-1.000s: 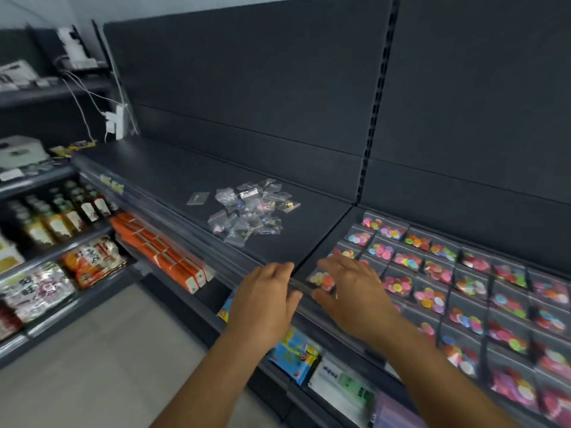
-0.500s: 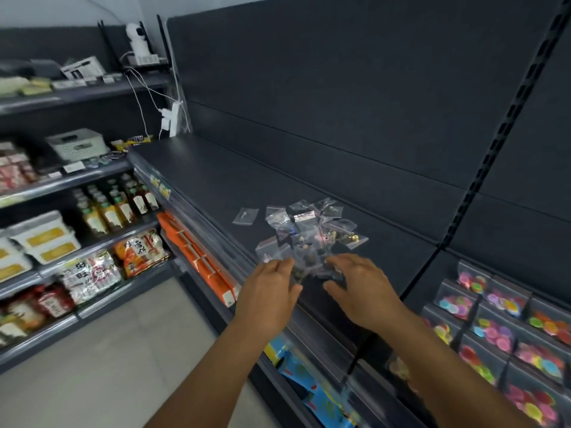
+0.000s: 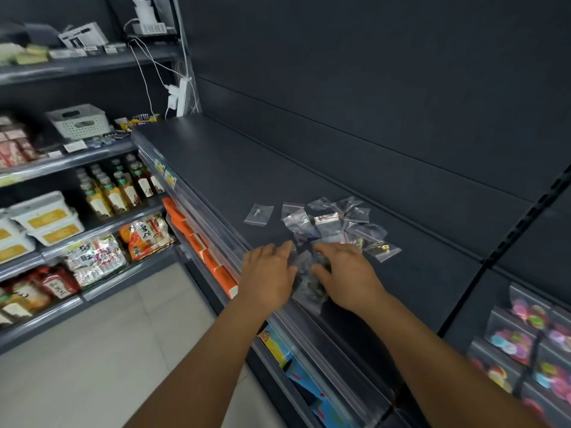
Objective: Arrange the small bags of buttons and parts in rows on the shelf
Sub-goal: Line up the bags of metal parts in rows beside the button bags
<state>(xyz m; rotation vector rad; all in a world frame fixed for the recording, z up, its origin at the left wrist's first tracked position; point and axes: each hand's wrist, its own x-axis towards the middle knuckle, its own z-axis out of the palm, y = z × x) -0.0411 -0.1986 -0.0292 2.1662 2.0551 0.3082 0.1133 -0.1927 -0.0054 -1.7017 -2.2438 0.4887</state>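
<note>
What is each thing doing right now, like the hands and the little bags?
left hand: flat, fingers straight, at the near edge of the pile.
right hand: fingers spread, resting on the near bags.
pile of small bags: jumbled, overlapping, not in rows.
single bag: lying flat, apart, left of the pile.
button bags: lined up in rows.
shelf: mostly bare.

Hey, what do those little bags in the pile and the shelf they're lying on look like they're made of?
The little bags look like thin clear plastic film: the contents show through, the surfaces crinkle and catch light, and some carry a red strip along the top, probably a zip seal. The shelf looks like dark grey painted or coated metal with a matte finish, judging by its flat, even surface; the exact material is not certain.
</note>
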